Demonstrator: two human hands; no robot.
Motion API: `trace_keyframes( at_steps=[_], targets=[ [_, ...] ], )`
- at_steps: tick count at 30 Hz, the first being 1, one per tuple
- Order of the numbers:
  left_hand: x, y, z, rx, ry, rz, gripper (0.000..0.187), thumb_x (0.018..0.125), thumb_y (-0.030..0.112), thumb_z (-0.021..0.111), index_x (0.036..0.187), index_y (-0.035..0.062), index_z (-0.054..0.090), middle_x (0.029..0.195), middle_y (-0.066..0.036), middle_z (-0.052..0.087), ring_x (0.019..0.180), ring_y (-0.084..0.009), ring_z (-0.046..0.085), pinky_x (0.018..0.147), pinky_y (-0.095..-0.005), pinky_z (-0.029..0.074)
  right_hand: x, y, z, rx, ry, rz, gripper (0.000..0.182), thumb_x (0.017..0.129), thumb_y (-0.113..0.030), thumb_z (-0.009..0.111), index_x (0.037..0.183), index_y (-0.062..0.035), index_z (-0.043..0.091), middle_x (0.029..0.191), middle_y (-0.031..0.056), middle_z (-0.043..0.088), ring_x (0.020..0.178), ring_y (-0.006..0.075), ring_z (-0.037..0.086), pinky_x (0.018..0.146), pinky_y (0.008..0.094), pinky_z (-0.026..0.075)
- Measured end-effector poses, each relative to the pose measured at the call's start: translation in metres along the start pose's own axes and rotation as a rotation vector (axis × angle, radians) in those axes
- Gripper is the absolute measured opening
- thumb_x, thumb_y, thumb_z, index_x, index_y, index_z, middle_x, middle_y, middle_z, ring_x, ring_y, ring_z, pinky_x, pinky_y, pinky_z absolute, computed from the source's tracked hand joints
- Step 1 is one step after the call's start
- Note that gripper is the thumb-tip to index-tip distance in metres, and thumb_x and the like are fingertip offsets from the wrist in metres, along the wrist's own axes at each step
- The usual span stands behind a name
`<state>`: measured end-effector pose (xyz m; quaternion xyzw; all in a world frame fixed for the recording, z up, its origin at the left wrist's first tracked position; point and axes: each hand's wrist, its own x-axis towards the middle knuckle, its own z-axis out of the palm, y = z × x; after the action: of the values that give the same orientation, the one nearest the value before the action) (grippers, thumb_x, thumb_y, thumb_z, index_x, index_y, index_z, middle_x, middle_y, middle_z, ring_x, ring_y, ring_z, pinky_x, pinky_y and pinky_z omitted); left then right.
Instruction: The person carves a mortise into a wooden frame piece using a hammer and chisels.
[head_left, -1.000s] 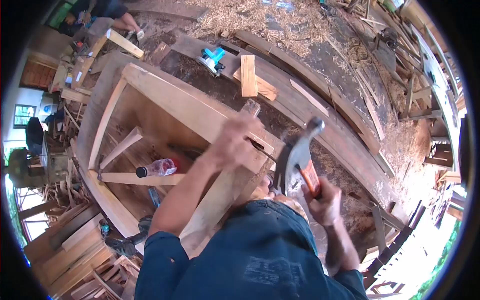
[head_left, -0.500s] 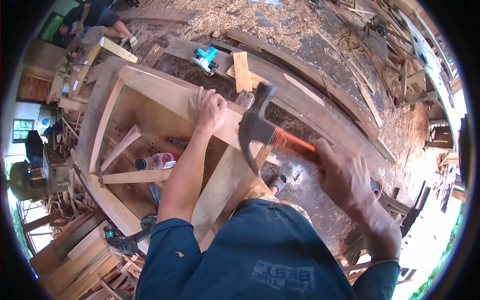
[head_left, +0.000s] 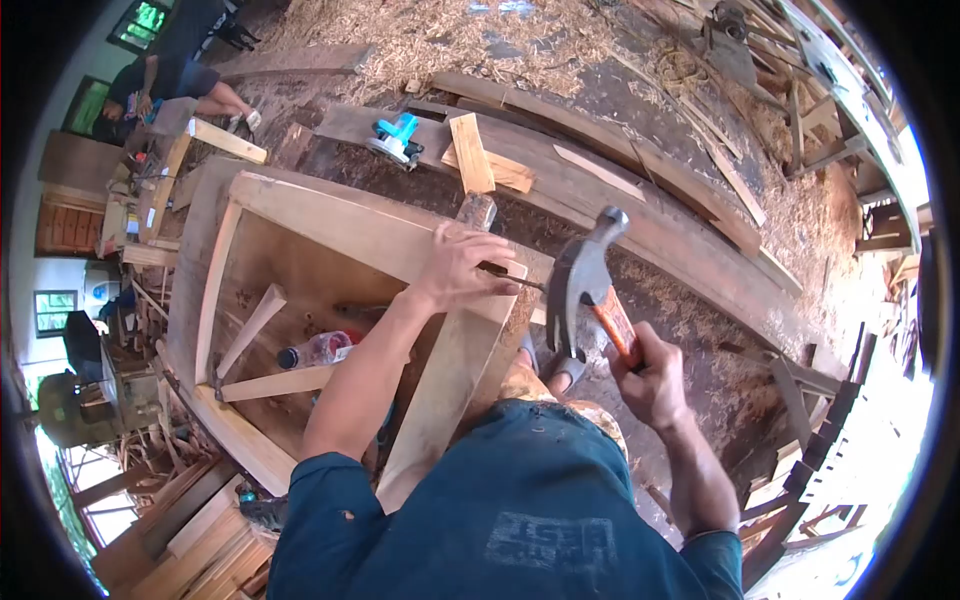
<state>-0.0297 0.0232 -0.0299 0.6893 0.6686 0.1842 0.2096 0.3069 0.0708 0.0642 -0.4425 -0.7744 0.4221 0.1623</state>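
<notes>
My right hand [head_left: 650, 375] is wrapped round the orange handle of a claw hammer [head_left: 580, 278]. The dark hammer head hangs just right of the frame's corner, close to the outer end of a nail [head_left: 522, 282]. That long, thin nail is pinched in my left hand [head_left: 462, 262], pointing toward the hammer. The same hand rests against the corner of a wooden frame [head_left: 330, 213], where a long rail meets a wide board [head_left: 440, 385]. Where the nail's inner end sits is hidden by my fingers.
A plastic bottle [head_left: 320, 350] lies inside the frame near loose wooden legs [head_left: 252, 325]. Beyond are a blue circular saw [head_left: 396, 140], wood blocks [head_left: 472, 155] and long planks [head_left: 620, 150]. Another person [head_left: 180, 85] is at the far left. Shavings [head_left: 400, 45] cover the floor.
My left hand has moved right along the rail to the corner, and the nail now shows in its fingers. The hammer has swung right and lower, away from the rail.
</notes>
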Motion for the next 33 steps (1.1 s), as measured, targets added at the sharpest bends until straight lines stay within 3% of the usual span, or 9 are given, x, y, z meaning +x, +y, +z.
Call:
trace_keyframes(
  at_steps=[5,9,13,15,16,22,25,30,33],
  targets=[
    [0.006,0.011,0.0,0.026,-0.017,-0.027,0.073,0.072,0.083,0.063,0.113,0.0228,0.076,0.114,0.001,0.074,0.117,-0.021,0.063,0.112,-0.0521,0.024,-0.028,0.015,0.032,0.221,0.122,0.047,0.017,0.087,-0.008,0.072,0.087,-0.0024,0.056,0.065,0.0068,0.055,0.064,0.0078,0.05,0.057,0.0314,0.047],
    [0.006,0.009,0.002,0.036,-0.03,-0.021,0.07,0.072,0.08,0.066,0.112,0.0231,0.077,0.108,0.001,0.076,0.113,-0.0206,0.064,0.109,-0.0487,0.027,-0.02,0.028,0.062,0.101,0.169,-0.109,0.016,0.085,-0.01,0.073,0.088,-0.003,0.06,0.07,0.0197,0.061,0.06,0.0374,0.062,0.057,0.0383,0.05],
    [0.005,0.004,0.005,0.021,0.01,0.001,0.066,0.072,0.075,0.07,0.113,0.0247,0.077,0.106,0.001,0.076,0.112,-0.021,0.064,0.109,-0.0479,0.027,-0.022,0.013,0.042,0.068,0.088,0.073,0.019,0.088,-0.013,0.074,0.085,-0.0022,0.059,0.065,0.0204,0.058,0.057,0.0328,0.063,0.055,0.0395,0.049],
    [0.005,0.004,0.005,0.038,0.039,0.014,0.07,0.069,0.079,0.069,0.11,0.0231,0.078,0.105,-0.001,0.076,0.108,-0.0213,0.065,0.108,-0.047,0.029,-0.029,0.01,0.037,0.077,0.346,-0.093,0.028,0.092,-0.022,0.073,0.079,-0.0032,0.059,0.064,0.0151,0.063,0.056,0.0166,0.062,0.054,0.0354,0.049],
    [0.006,0.005,0.006,0.044,0.055,0.018,0.072,0.068,0.081,0.068,0.109,0.0224,0.078,0.104,-0.001,0.076,0.105,-0.0214,0.066,0.108,-0.0465,0.03,-0.037,0.01,0.036,0.613,0.371,0.182,0.026,0.094,-0.022,0.072,0.079,-0.0045,0.059,0.068,0.0129,0.065,0.056,0.0145,0.062,0.054,0.0338,0.05],
    [0.005,0.005,0.007,0.034,0.058,-0.006,0.07,0.068,0.081,0.067,0.108,0.0248,0.078,0.101,0.0,0.076,0.105,-0.0193,0.065,0.109,-0.0452,0.029,-0.018,0.021,0.06,-0.017,0.034,0.083,0.014,0.084,-0.012,0.073,0.089,-0.0062,0.061,0.067,0.019,0.062,0.062,0.0385,0.065,0.057,0.0429,0.05],
    [0.003,0.01,0.006,0.033,0.063,-0.01,0.069,0.068,0.081,0.067,0.107,0.0253,0.078,0.1,0.001,0.076,0.107,-0.0182,0.064,0.109,-0.0445,0.029,-0.021,0.016,0.044,0.015,0.139,0.026,0.019,0.087,-0.007,0.071,0.079,-0.002,0.054,0.063,0.0191,0.057,0.052,0.0289,0.059,0.052,0.0409,0.047],
    [0.008,-0.023,-0.021,-0.342,0.057,-0.071,0.053,0.098,0.058,0.054,0.1,0.0111,0.078,0.097,-0.006,0.076,0.101,-0.0253,0.068,0.107,-0.0516,0.035,-0.034,-0.002,0.006,0.283,0.345,-0.103,0.026,0.097,-0.021,0.069,0.091,-0.0039,0.051,0.064,0.0056,0.054,0.056,0.0123,0.055,0.051,0.0304,0.05],
    [0.002,-0.039,-0.02,0.145,0.198,-0.22,0.046,0.101,0.045,0.049,0.091,0.0109,0.078,0.097,-0.008,0.075,0.1,-0.0286,0.067,0.105,-0.0487,0.036,-0.036,-0.013,0.02,0.515,0.52,-0.188,0.018,0.098,-0.016,0.066,0.096,-0.0027,0.054,0.063,0.0084,0.057,0.055,0.0157,0.061,0.051,0.0322,0.054]
  ],
)
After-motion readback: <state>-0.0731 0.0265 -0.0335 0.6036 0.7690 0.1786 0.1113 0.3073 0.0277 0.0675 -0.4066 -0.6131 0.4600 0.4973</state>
